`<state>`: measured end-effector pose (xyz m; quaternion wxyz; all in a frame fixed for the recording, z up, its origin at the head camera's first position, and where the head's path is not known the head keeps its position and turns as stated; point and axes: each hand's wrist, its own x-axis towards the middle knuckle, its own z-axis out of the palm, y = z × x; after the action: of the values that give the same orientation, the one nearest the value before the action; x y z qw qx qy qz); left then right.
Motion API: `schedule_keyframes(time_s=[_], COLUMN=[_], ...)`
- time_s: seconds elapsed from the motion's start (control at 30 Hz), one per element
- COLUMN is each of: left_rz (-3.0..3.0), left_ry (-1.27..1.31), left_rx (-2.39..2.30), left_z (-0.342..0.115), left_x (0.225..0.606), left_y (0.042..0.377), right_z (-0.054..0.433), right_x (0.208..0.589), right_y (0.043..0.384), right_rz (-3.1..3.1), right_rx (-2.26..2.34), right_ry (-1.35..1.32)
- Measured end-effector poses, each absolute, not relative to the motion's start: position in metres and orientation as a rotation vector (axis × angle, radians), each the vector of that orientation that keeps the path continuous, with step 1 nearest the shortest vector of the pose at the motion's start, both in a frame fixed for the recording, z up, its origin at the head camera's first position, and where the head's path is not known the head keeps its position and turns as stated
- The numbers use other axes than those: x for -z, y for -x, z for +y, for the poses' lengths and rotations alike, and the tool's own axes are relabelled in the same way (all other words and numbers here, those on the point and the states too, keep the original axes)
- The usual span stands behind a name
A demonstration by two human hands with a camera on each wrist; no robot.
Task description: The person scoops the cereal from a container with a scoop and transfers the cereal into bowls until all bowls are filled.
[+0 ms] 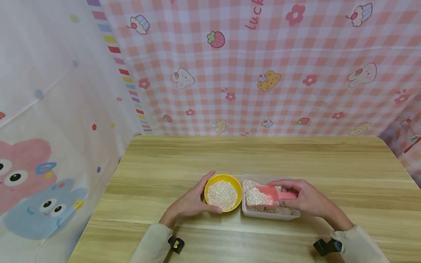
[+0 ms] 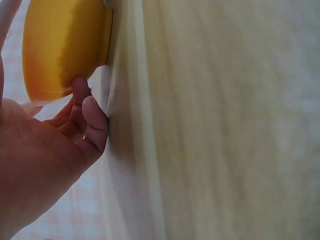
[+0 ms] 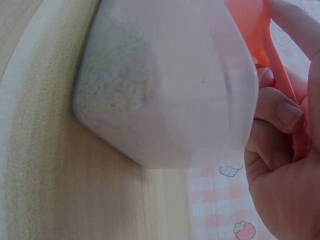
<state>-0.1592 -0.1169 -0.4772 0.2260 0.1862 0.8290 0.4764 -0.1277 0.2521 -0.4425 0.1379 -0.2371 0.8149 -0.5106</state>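
A small yellow bowl (image 1: 227, 176) holds pale rolled oats (image 1: 222, 195) on the wooden table. My left hand (image 1: 191, 201) grips it from the left, thumb at the near rim and fingers round the far side. In the left wrist view, fingertips touch the outside of the bowl (image 2: 60, 50) low down. Just right of it stands a translucent plastic container (image 1: 273, 216) with more oats. My right hand (image 1: 307, 197) holds a pink scoop (image 1: 269, 191) by its handle over this container. Oats heap in the scoop, whose mouth points left towards the bowl.
The wooden table (image 1: 164, 157) reaches back to a pink checked cloth (image 1: 210, 73) hanging behind it. A white printed cloth (image 1: 65, 109) hangs along the left side. Both wrists carry small black devices (image 1: 176, 244) near the table's front.
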Motion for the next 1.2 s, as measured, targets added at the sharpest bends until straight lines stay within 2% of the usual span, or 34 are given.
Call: schedule_keyframes(time_s=[1.2], left_rz=[2.282], left_ry=[-0.462], left_rx=[-1.218], left_z=[-0.1098], left_x=[0.4764], left_y=[0.1593], right_z=[0.2521], right_x=[0.4411], right_y=[0.1283], right_rz=[2.363], right_rx=[1.472], right_ry=[0.627])
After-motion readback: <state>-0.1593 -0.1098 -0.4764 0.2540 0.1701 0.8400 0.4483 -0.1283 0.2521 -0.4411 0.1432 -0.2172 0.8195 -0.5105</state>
